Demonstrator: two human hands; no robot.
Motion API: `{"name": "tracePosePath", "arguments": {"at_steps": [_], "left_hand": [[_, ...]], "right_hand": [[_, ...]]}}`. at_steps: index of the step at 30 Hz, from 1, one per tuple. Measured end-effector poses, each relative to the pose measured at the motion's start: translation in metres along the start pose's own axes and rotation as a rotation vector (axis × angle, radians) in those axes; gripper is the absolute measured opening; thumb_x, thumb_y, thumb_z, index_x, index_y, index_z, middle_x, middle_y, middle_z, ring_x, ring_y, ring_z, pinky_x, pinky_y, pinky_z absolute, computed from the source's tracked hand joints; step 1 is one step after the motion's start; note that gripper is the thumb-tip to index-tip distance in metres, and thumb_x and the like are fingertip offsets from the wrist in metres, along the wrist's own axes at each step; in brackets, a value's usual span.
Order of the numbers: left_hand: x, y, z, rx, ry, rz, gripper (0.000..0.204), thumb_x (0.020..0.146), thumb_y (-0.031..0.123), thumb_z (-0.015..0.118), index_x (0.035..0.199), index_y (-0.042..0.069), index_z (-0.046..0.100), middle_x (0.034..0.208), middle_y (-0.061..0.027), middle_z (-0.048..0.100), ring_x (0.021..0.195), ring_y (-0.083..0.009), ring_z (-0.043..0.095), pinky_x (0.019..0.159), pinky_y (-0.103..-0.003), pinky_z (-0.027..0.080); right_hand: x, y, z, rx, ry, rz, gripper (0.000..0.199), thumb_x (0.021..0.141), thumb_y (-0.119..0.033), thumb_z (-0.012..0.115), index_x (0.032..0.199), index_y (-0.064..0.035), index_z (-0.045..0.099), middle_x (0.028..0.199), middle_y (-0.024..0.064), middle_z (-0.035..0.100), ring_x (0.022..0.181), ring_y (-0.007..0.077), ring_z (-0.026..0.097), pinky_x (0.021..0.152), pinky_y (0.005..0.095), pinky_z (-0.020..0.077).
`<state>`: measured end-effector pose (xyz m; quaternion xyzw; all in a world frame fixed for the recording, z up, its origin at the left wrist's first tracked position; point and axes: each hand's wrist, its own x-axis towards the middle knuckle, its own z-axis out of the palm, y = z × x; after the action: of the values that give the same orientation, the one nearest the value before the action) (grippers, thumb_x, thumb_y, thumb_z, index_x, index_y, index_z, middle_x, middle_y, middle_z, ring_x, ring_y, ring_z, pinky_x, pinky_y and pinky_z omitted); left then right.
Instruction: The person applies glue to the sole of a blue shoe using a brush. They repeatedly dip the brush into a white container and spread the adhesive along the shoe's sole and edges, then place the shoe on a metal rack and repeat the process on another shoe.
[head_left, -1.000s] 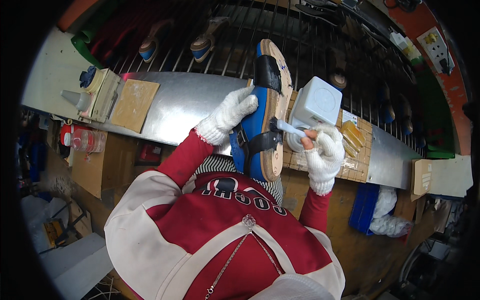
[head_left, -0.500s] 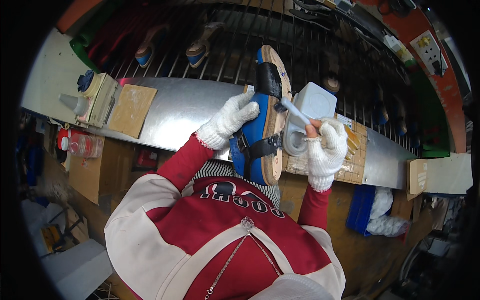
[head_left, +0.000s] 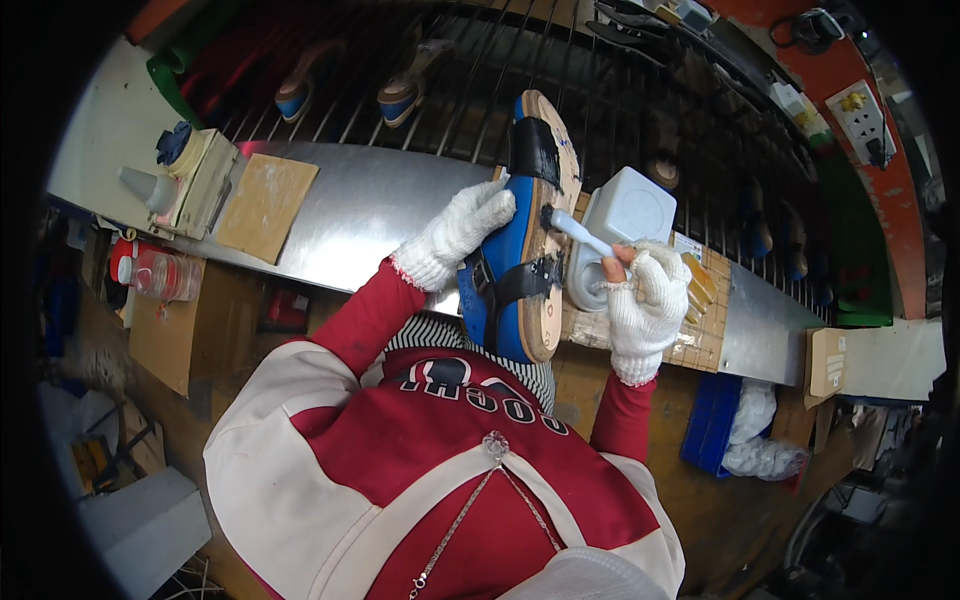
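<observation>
A sandal [head_left: 545,305] with black straps and a tan sole edge sits on a blue shoe last [head_left: 512,240], upended with its sole side toward the right. My left hand [head_left: 455,235], in a white knit glove, grips the last from its left side, thumb and fingers round it. In my right hand [head_left: 648,310], gloved with bare fingertips showing, is a brush [head_left: 590,236] with a pale handle. Its dark bristles touch the sole's edge between the two straps. Behind the brush stands a white plastic container [head_left: 632,210] with a round open cup [head_left: 586,285] at its near side.
A metal ledge [head_left: 370,200] runs along a rack of bars [head_left: 460,90] holding more sandals [head_left: 400,100]. At left are a tan board [head_left: 268,205] and a plastic bottle [head_left: 165,275]. A cutting mat [head_left: 705,340] lies under the container; a blue crate [head_left: 712,420] stands lower right.
The brush has moved left, its bristles now against the sole edge, and its handle lies flatter. My left hand keeps its hold on the last. The whole view has shifted slightly.
</observation>
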<state>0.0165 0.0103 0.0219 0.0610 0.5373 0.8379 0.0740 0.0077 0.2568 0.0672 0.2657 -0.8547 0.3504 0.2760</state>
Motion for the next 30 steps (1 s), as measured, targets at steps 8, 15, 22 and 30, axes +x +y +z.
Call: {"name": "tracePosePath", "arguments": {"at_steps": [8, 15, 22, 30], "left_hand": [[0.004, -0.003, -0.008, -0.077, 0.025, 0.006, 0.084, 0.088, 0.066, 0.064, 0.138, 0.000, 0.052, 0.121, -0.0142, 0.068, 0.107, -0.0208, 0.069, 0.092, -0.035, 0.059], [-0.003, 0.002, 0.011, -0.193, 0.044, -0.013, 0.087, 0.083, 0.069, 0.068, 0.138, 0.003, 0.053, 0.123, -0.0132, 0.067, 0.107, -0.0203, 0.069, 0.092, -0.035, 0.059], [-0.014, 0.000, 0.000, -0.264, 0.066, -0.071, 0.094, 0.080, 0.075, 0.064, 0.143, 0.007, 0.049, 0.127, -0.0155, 0.064, 0.111, -0.0233, 0.067, 0.094, -0.040, 0.058], [-0.018, -0.006, 0.000, -0.271, 0.096, -0.036, 0.089, 0.087, 0.070, 0.062, 0.147, 0.007, 0.045, 0.133, -0.0128, 0.062, 0.116, -0.0224, 0.064, 0.098, -0.040, 0.056]], "right_hand": [[-0.015, 0.002, -0.007, 0.087, -0.058, -0.046, 0.019, 0.072, -0.014, 0.085, 0.087, -0.0077, 0.075, 0.091, 0.0069, 0.066, 0.087, 0.0249, 0.059, 0.080, 0.0370, 0.0436], [0.014, 0.010, 0.016, 0.419, -0.001, 0.389, 0.015, 0.085, -0.017, 0.079, 0.087, -0.0026, 0.074, 0.085, 0.0071, 0.064, 0.079, 0.0204, 0.060, 0.068, 0.0313, 0.0463], [0.014, 0.006, 0.010, 0.442, -0.219, 0.180, 0.018, 0.081, -0.017, 0.081, 0.089, -0.0019, 0.075, 0.086, 0.0070, 0.064, 0.075, 0.0192, 0.060, 0.068, 0.0290, 0.0456], [-0.012, -0.002, 0.014, 0.421, -0.180, 0.374, 0.019, 0.089, -0.016, 0.076, 0.094, 0.0025, 0.074, 0.086, 0.0038, 0.060, 0.071, 0.0101, 0.055, 0.059, 0.0256, 0.0423]]}}
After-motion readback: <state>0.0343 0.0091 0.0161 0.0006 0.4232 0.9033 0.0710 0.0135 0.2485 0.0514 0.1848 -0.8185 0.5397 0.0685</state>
